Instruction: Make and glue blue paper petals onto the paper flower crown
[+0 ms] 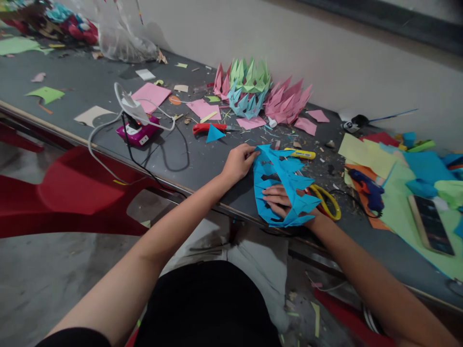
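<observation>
A blue folded-paper piece (285, 185) with many pointed tips lies on the grey table (90, 96) in front of me. My left hand (239, 163) pinches its upper left edge, fingers closed on the paper. My right hand (278, 201) lies inside the piece with fingers pressed on the paper, partly hidden under the blue points. Yellow-handled scissors (327, 200) rest just right of that hand.
Folded pink, green and blue paper crowns (253, 89) stand by the wall. A red cutter (208, 127), a small blue paper triangle (214, 134), a pink device with white cables (136, 130), a blue glue gun (367, 188), a phone (430, 224) and loose coloured sheets (398, 183) lie about. Red chair (72, 188) at left.
</observation>
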A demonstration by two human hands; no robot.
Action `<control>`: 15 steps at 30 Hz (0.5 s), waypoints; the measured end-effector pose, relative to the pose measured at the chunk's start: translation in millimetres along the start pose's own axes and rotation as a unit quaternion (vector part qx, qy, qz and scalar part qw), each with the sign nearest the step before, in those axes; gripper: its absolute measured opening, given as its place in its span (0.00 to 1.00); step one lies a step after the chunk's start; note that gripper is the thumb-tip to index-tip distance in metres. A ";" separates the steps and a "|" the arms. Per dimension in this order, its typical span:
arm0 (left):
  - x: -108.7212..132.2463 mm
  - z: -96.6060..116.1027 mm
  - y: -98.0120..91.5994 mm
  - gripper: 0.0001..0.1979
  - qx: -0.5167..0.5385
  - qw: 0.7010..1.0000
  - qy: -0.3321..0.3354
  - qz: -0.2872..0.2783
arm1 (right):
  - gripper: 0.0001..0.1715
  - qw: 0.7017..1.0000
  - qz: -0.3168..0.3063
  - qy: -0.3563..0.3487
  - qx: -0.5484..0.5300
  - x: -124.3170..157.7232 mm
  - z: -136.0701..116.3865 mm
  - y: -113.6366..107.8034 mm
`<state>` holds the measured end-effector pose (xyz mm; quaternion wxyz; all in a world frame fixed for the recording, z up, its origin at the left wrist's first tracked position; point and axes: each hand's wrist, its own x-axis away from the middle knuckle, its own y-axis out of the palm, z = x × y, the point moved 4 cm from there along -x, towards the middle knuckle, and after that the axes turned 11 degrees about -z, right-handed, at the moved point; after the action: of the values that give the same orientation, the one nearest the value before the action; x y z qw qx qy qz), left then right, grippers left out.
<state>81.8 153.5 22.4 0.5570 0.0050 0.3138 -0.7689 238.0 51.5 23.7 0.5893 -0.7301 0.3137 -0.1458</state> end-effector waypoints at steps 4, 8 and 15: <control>-0.5 -1.5 1.1 0.10 -0.003 1.000 -0.004 -0.002 | 0.12 0.999 -0.003 -0.031 0.009 -2.3 -5.6 -2.4; -0.4 -1.3 1.0 0.10 -0.005 1.000 -0.008 -0.004 | 0.12 0.999 -0.002 -0.034 0.007 -3.1 -7.5 -4.5; -0.5 -0.7 0.7 0.09 0.000 1.000 -0.006 -0.006 | 0.13 0.999 -0.001 -0.017 0.030 -4.5 -12.2 -10.0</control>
<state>82.4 154.2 21.7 0.5543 -0.0017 0.3102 -0.7723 230.4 46.1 37.1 0.6162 -0.7146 0.2983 -0.1437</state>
